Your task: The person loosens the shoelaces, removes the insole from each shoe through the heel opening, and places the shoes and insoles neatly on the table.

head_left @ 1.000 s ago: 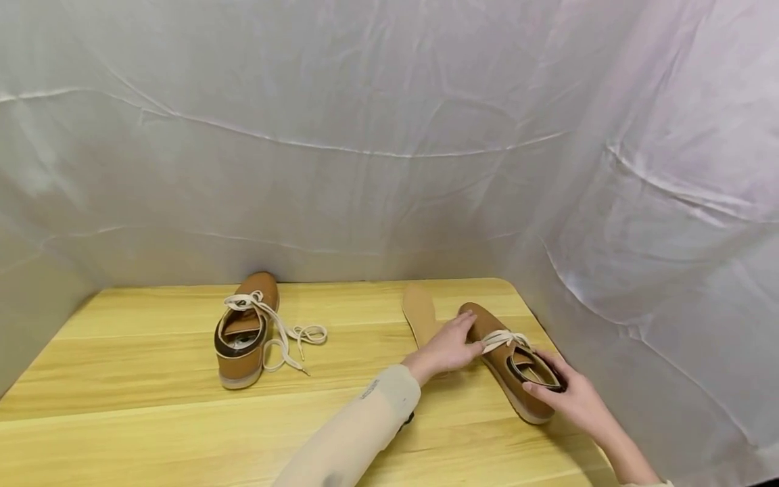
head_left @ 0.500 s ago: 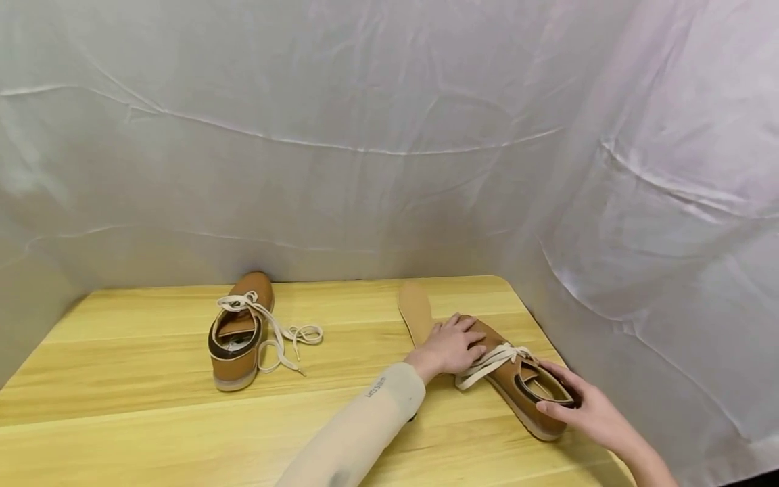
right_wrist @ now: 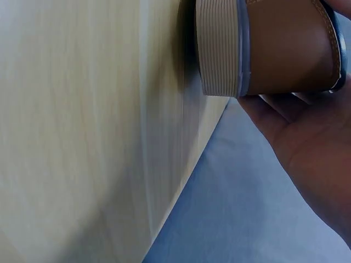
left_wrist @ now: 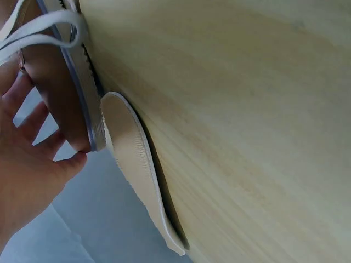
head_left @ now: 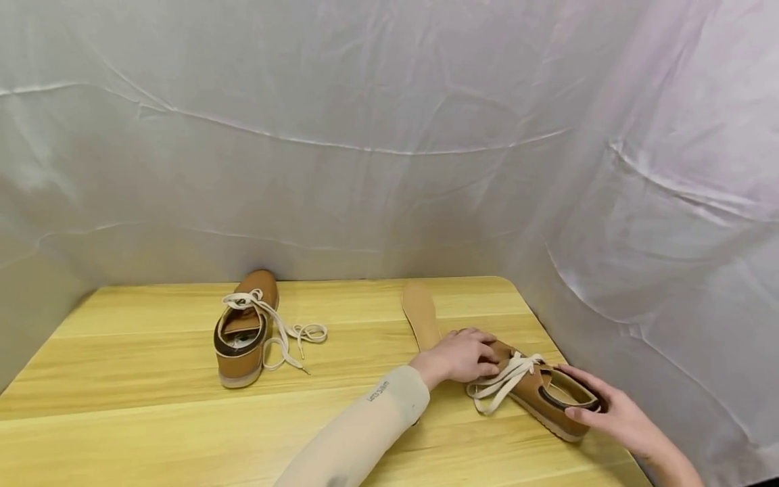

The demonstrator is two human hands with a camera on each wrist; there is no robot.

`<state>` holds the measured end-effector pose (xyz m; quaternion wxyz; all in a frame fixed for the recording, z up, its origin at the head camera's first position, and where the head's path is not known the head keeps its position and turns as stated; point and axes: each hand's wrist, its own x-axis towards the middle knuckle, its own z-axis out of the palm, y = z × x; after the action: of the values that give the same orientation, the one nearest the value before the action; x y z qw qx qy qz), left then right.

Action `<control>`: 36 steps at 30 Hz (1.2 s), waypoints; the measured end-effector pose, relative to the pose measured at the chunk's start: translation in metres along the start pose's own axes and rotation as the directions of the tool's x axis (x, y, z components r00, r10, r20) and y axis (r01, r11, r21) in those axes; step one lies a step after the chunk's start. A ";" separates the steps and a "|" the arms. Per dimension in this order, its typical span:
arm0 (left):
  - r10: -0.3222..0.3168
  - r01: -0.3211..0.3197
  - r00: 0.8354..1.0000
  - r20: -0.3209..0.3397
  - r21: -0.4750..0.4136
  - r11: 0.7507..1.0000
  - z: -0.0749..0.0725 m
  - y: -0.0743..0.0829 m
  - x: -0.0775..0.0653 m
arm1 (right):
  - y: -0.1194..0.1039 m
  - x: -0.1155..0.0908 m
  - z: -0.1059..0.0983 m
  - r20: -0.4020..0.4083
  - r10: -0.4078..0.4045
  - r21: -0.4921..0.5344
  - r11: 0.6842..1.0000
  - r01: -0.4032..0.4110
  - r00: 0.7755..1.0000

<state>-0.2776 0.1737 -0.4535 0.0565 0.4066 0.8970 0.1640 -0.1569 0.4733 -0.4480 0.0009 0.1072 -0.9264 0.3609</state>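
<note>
Both hands are on a brown lace-up shoe (head_left: 538, 404) near the table's right edge. Over its toe, my left hand (head_left: 460, 356) curls its fingers; in the left wrist view the thumb lies at the toe tip and the fingers run along the far side. Cream laces (head_left: 510, 379) are tied in a bow that flops toward the left. My right hand (head_left: 621, 414) grips the heel, thumb on the near side of the collar. The sole is seen edge-on close over the table in the right wrist view. A tan insole (left_wrist: 134, 156) lies beside the toe, partly behind my left wrist in the head view.
A second brown shoe (head_left: 239, 368) stands at the back left, toe to the wall, its long laces trailing right across the wooden table (head_left: 182, 439). Grey fabric walls (head_left: 365, 203) enclose the table at the back and sides.
The held shoe has shifted right and nearer the front edge. Its bow has swung over to the left side. My left hand has followed the toe rightward, and my right hand keeps the heel.
</note>
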 end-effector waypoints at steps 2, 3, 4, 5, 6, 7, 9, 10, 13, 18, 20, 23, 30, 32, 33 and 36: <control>0.022 -0.022 1.000 0.010 0.005 1.000 0.000 0.000 -0.001 | 0.004 -0.002 -0.002 -0.006 0.011 0.040 0.999 -0.010 1.000; 0.034 -0.034 0.999 0.013 0.005 0.999 -0.001 0.000 -0.001 | 0.005 -0.004 -0.003 -0.002 0.018 0.072 0.997 -0.018 1.000; 0.047 -0.047 0.999 0.016 0.007 0.999 -0.001 0.000 -0.001 | 0.007 -0.004 -0.004 0.003 0.024 0.098 0.995 -0.024 1.000; 0.060 -0.061 0.998 0.017 0.010 0.998 -0.001 0.000 -0.001 | 0.009 -0.005 -0.005 0.006 0.028 0.117 0.993 -0.029 1.000; 0.073 -0.073 0.997 0.018 0.007 0.997 -0.001 0.000 -0.001 | 0.010 -0.006 -0.006 0.005 0.043 0.126 0.991 -0.043 0.999; 0.086 -0.086 0.996 0.019 0.007 0.996 0.000 0.000 -0.001 | 0.010 -0.006 -0.007 0.003 0.055 0.130 0.990 -0.055 0.998; 0.109 -0.109 0.994 0.019 0.003 0.994 0.000 0.001 -0.002 | 0.011 -0.006 -0.007 -0.003 0.070 0.112 0.991 -0.070 0.998; 0.116 -0.116 0.993 0.019 0.003 0.993 -0.001 0.002 -0.002 | 0.011 -0.006 -0.008 -0.007 0.079 0.092 0.993 -0.078 0.997; 0.126 -0.126 0.992 0.018 0.011 0.992 -0.002 0.006 -0.004 | 0.009 -0.004 -0.007 -0.026 0.105 0.061 0.993 -0.104 0.994; 0.124 -0.125 0.992 0.024 0.048 0.991 -0.002 0.011 -0.012 | 0.010 -0.003 -0.006 -0.044 0.089 0.067 0.994 -0.086 0.995; 0.125 -0.126 0.992 0.025 0.051 0.991 -0.001 0.012 -0.017 | 0.010 -0.003 -0.005 -0.051 0.064 0.078 0.995 -0.060 0.997; 0.138 -0.139 0.990 0.021 0.050 0.989 0.000 0.010 -0.028 | 0.010 -0.003 -0.002 -0.045 0.017 0.102 0.995 -0.012 0.999; 0.179 -0.178 0.984 -0.001 0.072 0.981 0.001 0.000 -0.052 | -0.002 -0.001 0.009 -0.026 -0.097 0.069 0.993 0.099 0.995; 0.194 -0.193 0.981 0.002 0.087 0.977 0.000 -0.003 -0.059 | -0.007 -0.001 0.012 -0.021 -0.112 0.054 0.992 0.113 0.994; 0.197 -0.196 0.980 0.006 0.090 0.976 0.000 -0.005 -0.063 | -0.009 -0.001 0.014 -0.012 -0.122 0.058 0.991 0.123 0.992; 0.204 -0.205 0.979 0.021 0.105 0.973 -0.003 -0.009 -0.079 | -0.016 0.000 0.020 0.020 -0.150 0.089 0.985 0.148 0.988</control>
<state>-0.2323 0.1081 -0.4562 0.0218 0.4999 0.8576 0.1187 -0.1524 0.4484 -0.4524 0.0106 0.1809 -0.8991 0.3985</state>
